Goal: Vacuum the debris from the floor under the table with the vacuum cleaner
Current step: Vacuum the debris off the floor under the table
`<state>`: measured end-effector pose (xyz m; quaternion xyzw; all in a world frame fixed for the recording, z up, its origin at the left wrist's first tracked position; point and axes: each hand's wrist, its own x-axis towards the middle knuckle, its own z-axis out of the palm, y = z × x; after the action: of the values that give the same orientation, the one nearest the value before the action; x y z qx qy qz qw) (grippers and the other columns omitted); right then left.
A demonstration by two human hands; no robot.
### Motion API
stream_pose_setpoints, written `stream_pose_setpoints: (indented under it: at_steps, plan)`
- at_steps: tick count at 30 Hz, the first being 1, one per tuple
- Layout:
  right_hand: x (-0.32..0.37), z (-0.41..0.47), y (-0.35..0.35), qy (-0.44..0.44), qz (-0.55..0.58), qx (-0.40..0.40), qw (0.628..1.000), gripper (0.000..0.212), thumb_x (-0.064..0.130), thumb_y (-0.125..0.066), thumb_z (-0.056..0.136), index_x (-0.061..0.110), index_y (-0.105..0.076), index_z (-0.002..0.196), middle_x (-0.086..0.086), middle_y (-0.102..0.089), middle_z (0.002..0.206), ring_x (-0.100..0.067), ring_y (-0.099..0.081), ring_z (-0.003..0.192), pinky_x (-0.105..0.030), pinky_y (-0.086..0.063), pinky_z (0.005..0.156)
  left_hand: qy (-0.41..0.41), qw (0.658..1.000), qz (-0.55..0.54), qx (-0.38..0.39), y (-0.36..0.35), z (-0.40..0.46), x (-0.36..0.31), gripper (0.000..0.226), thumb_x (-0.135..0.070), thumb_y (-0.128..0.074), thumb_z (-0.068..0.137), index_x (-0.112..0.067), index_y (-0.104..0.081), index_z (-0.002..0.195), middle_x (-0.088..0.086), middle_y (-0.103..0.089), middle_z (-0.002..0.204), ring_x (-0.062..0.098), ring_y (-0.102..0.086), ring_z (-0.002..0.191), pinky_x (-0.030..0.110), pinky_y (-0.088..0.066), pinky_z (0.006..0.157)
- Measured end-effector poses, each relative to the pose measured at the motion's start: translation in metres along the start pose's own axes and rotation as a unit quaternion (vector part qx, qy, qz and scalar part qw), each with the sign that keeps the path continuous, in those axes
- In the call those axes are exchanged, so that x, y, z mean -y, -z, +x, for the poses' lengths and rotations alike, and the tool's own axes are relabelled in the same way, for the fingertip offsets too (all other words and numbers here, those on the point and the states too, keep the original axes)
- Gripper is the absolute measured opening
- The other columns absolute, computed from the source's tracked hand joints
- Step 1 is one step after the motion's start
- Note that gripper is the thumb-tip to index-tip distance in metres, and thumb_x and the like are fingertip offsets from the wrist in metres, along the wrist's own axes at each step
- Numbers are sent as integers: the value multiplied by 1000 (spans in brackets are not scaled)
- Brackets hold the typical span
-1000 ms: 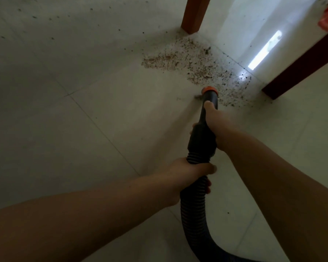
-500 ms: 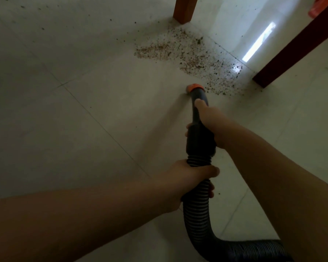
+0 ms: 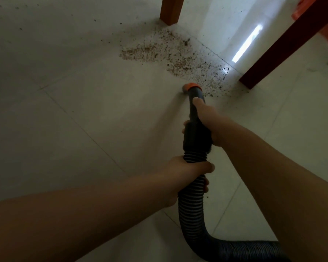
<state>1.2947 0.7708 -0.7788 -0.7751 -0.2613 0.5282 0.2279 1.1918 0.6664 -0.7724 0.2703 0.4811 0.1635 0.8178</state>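
The vacuum hose [image 3: 192, 208] is being gripped by both hands: the left hand [image 3: 186, 174] is being wrapped round the ribbed part just behind the black handle piece [image 3: 196, 133], and the right hand [image 3: 206, 121] is being closed round that handle piece farther forward, with its thumb laid along the top toward the orange nozzle tip [image 3: 191, 86]. The nozzle is being held low over the floor [image 3: 83, 129], just at the near edge of the debris [image 3: 170, 53], which is being left spread in a brown band between the two table legs, the orange-brown leg [image 3: 171, 10] at the top and the darker leg [image 3: 284, 46] toward the right. Compared with a second ago, the nozzle is being carried a little to the left along the near fringe of the crumbs, and the specks just in front of it appear thinner, though the blur makes that hard to confirm. The bulk of the patch is being left untouched so far, so the task is judged to be at an early stage; further passes forward toward the legs are likely being called for. Scattered dark specks are also lying toward the top left corner of the floor.
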Motion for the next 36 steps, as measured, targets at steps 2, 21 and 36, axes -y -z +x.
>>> stream_pose_setpoints:
  at_steps: [2,21,36]
  plan:
    - [-6,5,22,-12,35,-27,999,55,49,-43,96,0,-46,121,-22,-63,105,-38,-65,97,-51,-53,94,8,999,25,22,-11,8,-4,11,-20,-67,85,-15,-57,85,5,-61,69,14,-60,57,20,-53,51]
    - [16,34,22,13,8,-24,1000,47,53,-43,95,6,-39,101,-24,-65,108,-40,-67,95,-52,-55,89,-18,999,-26,-19,-14,43,-17,12,-18,-69,84,-11,-59,82,5,-62,66,15,-61,55,22,-54,50]
    - [-22,41,119,-33,133,-170,976,64,53,-44,95,6,-35,138,-22,-64,114,-39,-65,100,-51,-53,92,10,990,109,93,-71,78,-25,15,-20,-65,87,-13,-53,82,5,-56,67,13,-55,54,17,-49,44]
